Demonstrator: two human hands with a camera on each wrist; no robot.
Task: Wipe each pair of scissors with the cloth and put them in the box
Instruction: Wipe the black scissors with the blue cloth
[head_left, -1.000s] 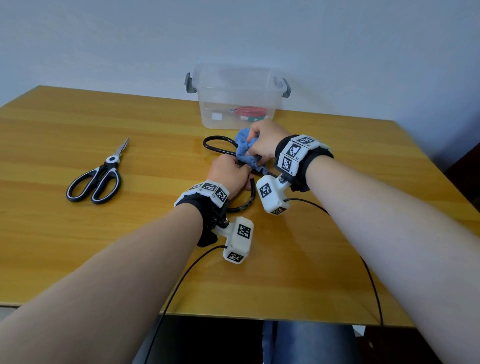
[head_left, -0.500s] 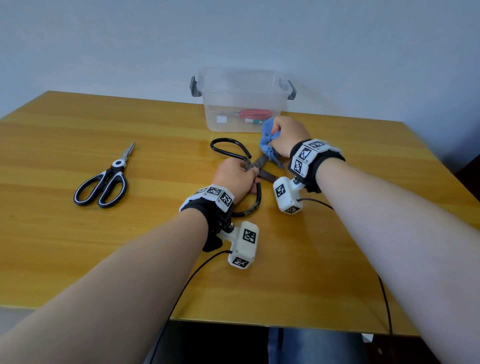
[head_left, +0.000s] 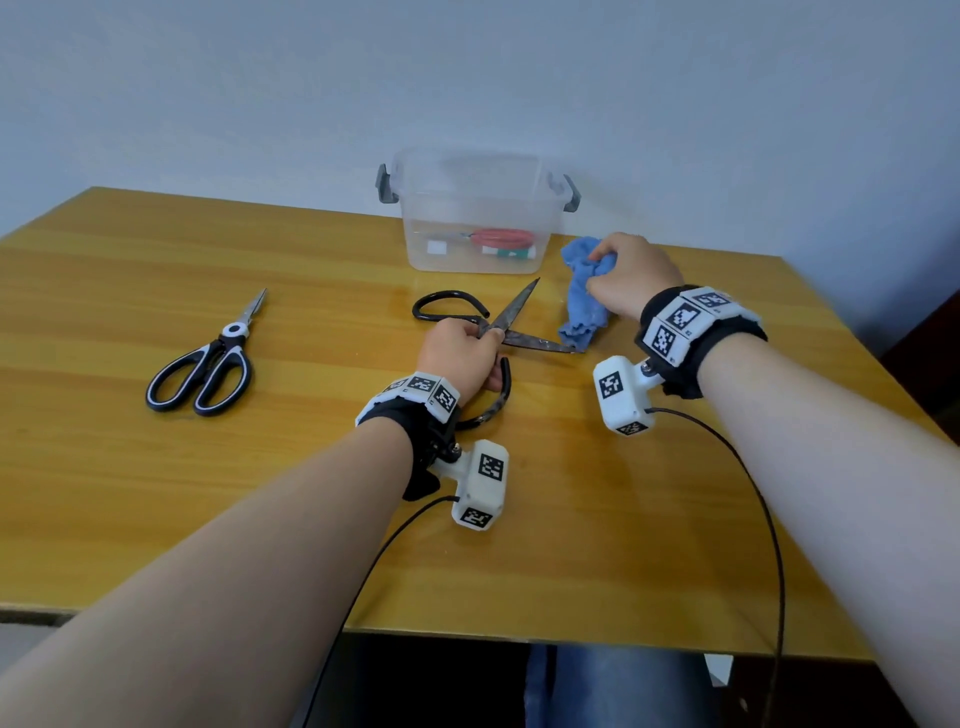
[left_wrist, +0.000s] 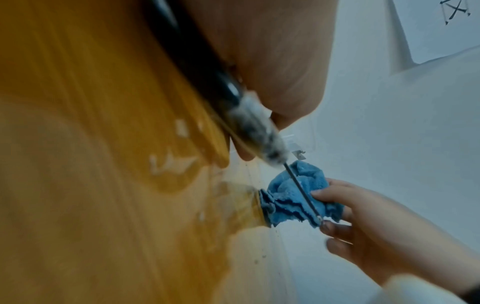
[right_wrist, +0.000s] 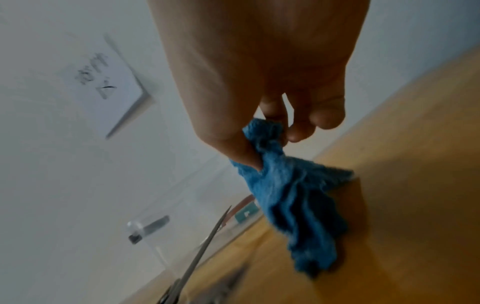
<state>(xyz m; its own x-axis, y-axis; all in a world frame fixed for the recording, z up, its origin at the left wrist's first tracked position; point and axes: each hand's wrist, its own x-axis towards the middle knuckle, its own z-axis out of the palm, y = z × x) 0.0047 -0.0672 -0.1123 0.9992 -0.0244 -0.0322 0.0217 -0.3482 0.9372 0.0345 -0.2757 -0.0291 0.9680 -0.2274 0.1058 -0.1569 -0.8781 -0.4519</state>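
Wood surface: a yellow-brown table (head_left: 156, 493) carries every item in the head view; a pale wall rises behind it.
Left hand (head_left: 457, 358): fingers curled round the pivot and handle region of the old scissors (head_left: 511, 325), pinning them against the table near the centre of the view.
Old scissors: dark loop handles and rusty blades spread wide; one blade points toward 1 o'clock at the box, the other lies toward 3 o'clock, its tip reaching the lower edge of the cloth. In the left wrist view a thin blade edge (left_wrist: 301, 191) crosses in front of the cloth.
Right hand (head_left: 631, 273): thumb and fingers bunched round the upper part of the blue cloth (head_left: 584, 293), at 2 o'clock from the left hand.
Blue cloth: crumpled, hanging from the right hand with its lower folds on the table; in the right wrist view (right_wrist: 293, 197) it trails downward from the pinching fingertips (right_wrist: 298, 133).
Second scissors (head_left: 208, 364): black-and-white handles, blades closed and pointing toward 1 o'clock, lying alone at 9 o'clock from the left hand, well apart.
Box (head_left: 478, 218): clear plastic with grey side latches, at 12 o'clock against the wall, lid off; a red-handled item (head_left: 501, 238) rests inside.
Wrist gear: black bands with printed markers and white camera blocks on both wrists, each trailing a black cable.
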